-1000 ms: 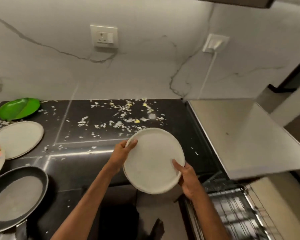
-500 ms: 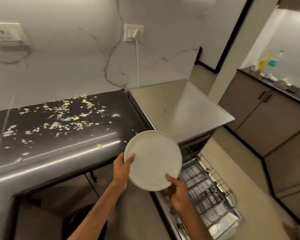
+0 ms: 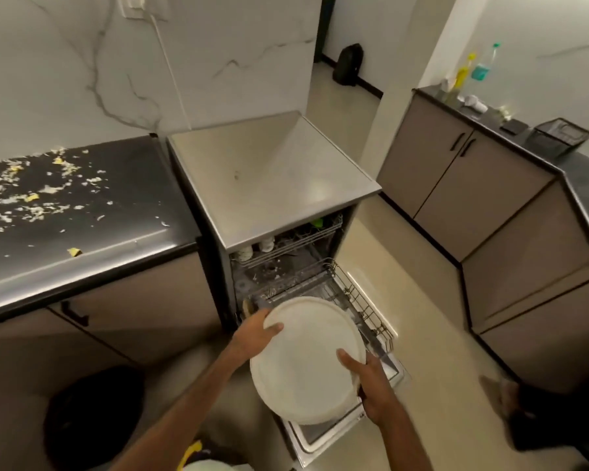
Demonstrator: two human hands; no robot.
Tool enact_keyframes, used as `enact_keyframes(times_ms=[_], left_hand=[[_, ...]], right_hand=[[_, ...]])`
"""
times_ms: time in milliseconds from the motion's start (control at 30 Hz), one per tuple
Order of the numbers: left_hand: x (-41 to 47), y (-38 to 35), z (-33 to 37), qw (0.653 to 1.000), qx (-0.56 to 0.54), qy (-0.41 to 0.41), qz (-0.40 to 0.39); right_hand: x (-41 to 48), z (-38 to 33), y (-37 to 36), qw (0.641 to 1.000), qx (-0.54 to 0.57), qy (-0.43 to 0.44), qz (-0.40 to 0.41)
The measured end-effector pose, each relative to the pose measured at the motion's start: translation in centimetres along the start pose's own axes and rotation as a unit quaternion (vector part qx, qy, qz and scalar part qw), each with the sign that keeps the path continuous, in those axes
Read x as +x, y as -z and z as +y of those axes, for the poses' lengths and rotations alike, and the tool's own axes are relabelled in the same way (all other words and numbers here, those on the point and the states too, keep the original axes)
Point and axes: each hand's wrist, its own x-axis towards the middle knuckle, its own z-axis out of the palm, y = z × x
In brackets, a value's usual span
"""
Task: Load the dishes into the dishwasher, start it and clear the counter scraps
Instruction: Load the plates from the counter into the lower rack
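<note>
1. The white plate (image 3: 310,362) is held tilted above the pulled-out lower rack (image 3: 354,294) of the open dishwasher (image 3: 272,171).
2. The left hand (image 3: 252,338) has its grip on the plate's far-left rim, thumb on top.
3. The right hand (image 3: 371,385) grips the near-right rim, thumb on the face.
4. Scraps (image 3: 31,198) lie scattered on the dark surface (image 3: 133,198) at left.

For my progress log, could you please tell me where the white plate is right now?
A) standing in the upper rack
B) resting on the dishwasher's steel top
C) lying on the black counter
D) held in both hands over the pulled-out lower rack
D: the left hand and right hand grip opposite edges of the white plate, which is over the lower rack drawn out of the open dishwasher.
</note>
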Motion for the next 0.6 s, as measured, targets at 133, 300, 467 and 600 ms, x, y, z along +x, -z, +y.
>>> enact_keyframes(times_ms=[133, 300, 467, 600], left_hand=[[1.3, -4.6, -3.1, 0.995, 0.019, 0.061, -0.076], [3.2, -5.2, -2.0, 0.984, 0.142, 0.060, -0.090], [9.1, -1.9, 2.0, 0.953, 0.298, -0.063, -0.002], [14.9, 2.0, 6.8, 0.866, 0.454, -0.183, 0.105]], right_hand=[[0.9, 2.6, 3.3, 0.996, 0.045, -0.044, 0.065], [2.2, 2.9, 4.8, 0.993, -0.017, -0.080, 0.083], [6.0, -0.1, 6.2, 0.985, -0.143, -0.060, 0.079], [10.6, -1.4, 5.7, 0.954, -0.284, -0.032, 0.088]])
